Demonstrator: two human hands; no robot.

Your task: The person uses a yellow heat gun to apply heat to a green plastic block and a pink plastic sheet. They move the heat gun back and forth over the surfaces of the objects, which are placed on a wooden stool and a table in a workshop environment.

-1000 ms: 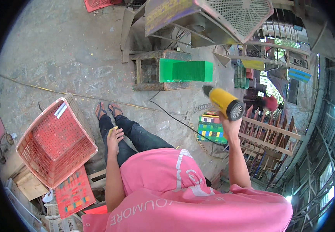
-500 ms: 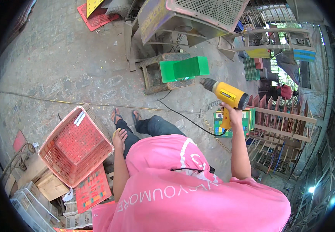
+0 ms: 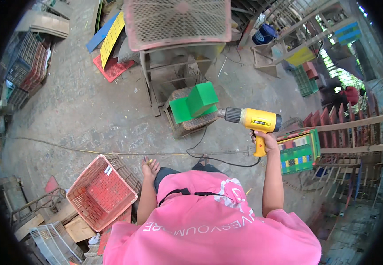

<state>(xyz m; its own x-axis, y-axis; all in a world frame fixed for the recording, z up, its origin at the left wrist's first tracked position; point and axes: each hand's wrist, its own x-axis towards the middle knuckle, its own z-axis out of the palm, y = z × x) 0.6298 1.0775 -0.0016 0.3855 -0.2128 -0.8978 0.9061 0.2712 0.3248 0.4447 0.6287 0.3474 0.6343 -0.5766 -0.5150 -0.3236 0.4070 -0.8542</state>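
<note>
My right hand (image 3: 265, 140) is wrapped round the handle of a yellow heat gun (image 3: 258, 120). Its dark nozzle points left, close to a bent green plastic sheet (image 3: 200, 100); whether it touches cannot be told. That sheet rests on a worn, low stool (image 3: 196, 125), one part lying flat and another standing up. My left hand (image 3: 150, 168) hangs by my left leg with fingers apart, holding nothing. A black cord (image 3: 227, 163) runs from the heat gun's grip down and round toward the stool.
A red plastic crate (image 3: 105, 192) stands at my left. Ahead is a metal stand (image 3: 147, 88) with a pinkish crate (image 3: 178, 24) on top. Green and coloured panels (image 3: 299, 154) lean at my right beside a wooden rack (image 3: 355, 132). A hose (image 3: 68, 145) crosses the floor.
My view has shifted, with the stool and stand now lower and further left. The heat gun's nozzle has come nearer the green sheet. My left hand has moved slightly away from my leg.
</note>
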